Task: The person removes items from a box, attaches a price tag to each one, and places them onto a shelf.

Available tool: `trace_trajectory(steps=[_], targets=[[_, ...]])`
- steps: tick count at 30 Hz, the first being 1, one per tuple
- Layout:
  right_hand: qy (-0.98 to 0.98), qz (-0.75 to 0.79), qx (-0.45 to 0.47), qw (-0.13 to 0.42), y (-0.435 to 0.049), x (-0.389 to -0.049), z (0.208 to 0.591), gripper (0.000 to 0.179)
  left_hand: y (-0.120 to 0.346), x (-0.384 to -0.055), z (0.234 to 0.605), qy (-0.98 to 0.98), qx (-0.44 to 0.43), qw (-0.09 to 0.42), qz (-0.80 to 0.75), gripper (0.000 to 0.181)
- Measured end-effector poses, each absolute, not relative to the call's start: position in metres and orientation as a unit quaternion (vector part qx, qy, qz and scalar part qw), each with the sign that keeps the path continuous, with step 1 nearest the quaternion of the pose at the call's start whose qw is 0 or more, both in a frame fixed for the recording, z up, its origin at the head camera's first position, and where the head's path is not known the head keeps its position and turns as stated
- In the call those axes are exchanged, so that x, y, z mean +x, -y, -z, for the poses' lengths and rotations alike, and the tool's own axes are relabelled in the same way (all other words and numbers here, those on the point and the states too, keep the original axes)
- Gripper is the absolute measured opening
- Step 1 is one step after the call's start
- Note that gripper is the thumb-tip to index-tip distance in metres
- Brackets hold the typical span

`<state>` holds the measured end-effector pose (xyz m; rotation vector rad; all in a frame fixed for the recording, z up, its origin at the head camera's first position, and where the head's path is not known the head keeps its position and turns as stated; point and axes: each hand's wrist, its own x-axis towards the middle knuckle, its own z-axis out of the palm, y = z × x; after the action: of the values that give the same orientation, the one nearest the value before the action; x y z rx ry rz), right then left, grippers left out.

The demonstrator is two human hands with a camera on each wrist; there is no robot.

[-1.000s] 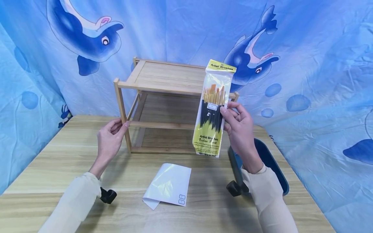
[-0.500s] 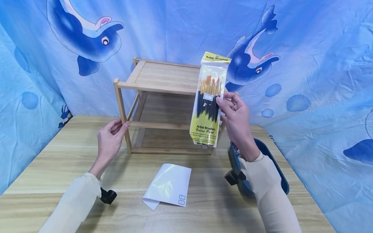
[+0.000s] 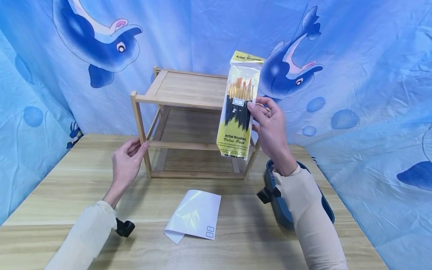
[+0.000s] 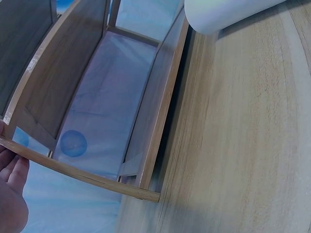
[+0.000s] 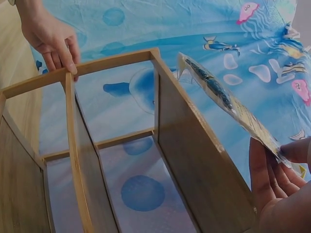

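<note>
A clear pack of artist brushes [image 3: 237, 116], black-handled with yellow printing, hangs nearly upright in front of the right end of a wooden shelf rack [image 3: 192, 89]. My right hand [image 3: 271, 131] pinches its right edge between thumb and fingers. In the right wrist view the brush pack [image 5: 226, 102] shows edge-on, apart from the rack's top board [image 5: 199, 160]. My left hand [image 3: 127, 165] grips the rack's left front post at the middle shelf. The left wrist view catches only part of the left hand [image 4: 12, 204], its fingers behind the post [image 4: 73, 171].
A folded white sheet [image 3: 195, 215] with two small printed labels lies on the wooden table [image 3: 141, 247] before the rack. On the right, under my forearm, stands a dark blue bin [image 3: 283, 210], its contents mostly hidden. A blue dolphin-print cloth [image 3: 209, 33] hangs behind.
My right hand has raised the brush pack and shifted it a little left, toward the rack's upper level. My left hand keeps its place on the post.
</note>
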<state>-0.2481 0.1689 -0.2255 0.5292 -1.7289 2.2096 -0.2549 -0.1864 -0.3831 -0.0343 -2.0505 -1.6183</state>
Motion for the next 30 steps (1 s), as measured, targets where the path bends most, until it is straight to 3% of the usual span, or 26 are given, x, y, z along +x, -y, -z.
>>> trace_trajectory(steps=[30], targets=[[0.601,-0.767,0.167,0.149,-0.147,-0.286,0.191,0.005,0.185,-0.254,0.383,0.747,-0.022,0.277,0.604,0.043]])
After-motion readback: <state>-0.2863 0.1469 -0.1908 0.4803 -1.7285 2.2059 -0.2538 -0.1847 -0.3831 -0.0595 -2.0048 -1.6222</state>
